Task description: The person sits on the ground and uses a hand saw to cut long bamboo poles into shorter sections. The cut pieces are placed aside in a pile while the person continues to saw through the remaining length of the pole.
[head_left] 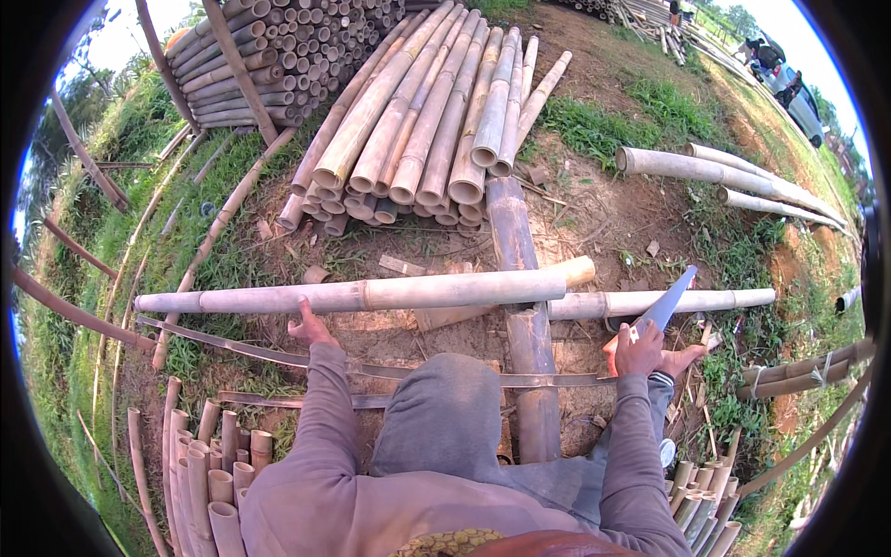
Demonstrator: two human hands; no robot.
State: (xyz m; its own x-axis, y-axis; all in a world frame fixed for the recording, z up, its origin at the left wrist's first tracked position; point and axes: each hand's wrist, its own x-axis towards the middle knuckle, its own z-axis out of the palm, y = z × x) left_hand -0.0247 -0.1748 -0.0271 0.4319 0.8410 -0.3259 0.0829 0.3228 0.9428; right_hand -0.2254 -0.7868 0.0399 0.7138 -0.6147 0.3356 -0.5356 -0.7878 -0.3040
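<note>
A long pale bamboo pole [408,291] lies crosswise before me, its right part resting over a thick dark bamboo log [531,343] that runs away from me. My left hand [314,327] touches the near side of this pole, fingers apart and not wrapped round it. Farther right, my right hand [639,349] grips a hand saw [665,303] by its orange handle, the blade pointing up and away. Behind the blade, a second pale pole [715,300] stretches to the right. My bare foot [685,358] is just beside the right hand.
Ahead lies a large pile of bamboo poles [418,121], with a taller stack [306,56] behind it. Several cut bamboo pieces stand at lower left [223,501] and lower right [705,497]. Thin split strips [251,348] cross the ground. More poles [715,172] lie at right.
</note>
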